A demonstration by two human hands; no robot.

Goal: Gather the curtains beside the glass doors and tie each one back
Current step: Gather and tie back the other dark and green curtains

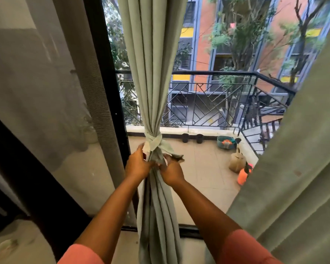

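A pale green curtain (151,73) hangs in the middle, bunched into a narrow column. A matching fabric tie (153,141) is wrapped and knotted around it at mid height. My left hand (137,164) grips one loose end of the tie just below the knot on the left. My right hand (171,171) pinches the other loose end, which sticks out to the right. A second green curtain (293,168) hangs loose along the right edge, untied.
A black door frame (111,92) stands left of the gathered curtain, with a sheer grey curtain (55,82) further left. Beyond the glass lies a tiled balcony (204,168) with a black railing (217,103), pots, a basket and an orange sprayer (244,174).
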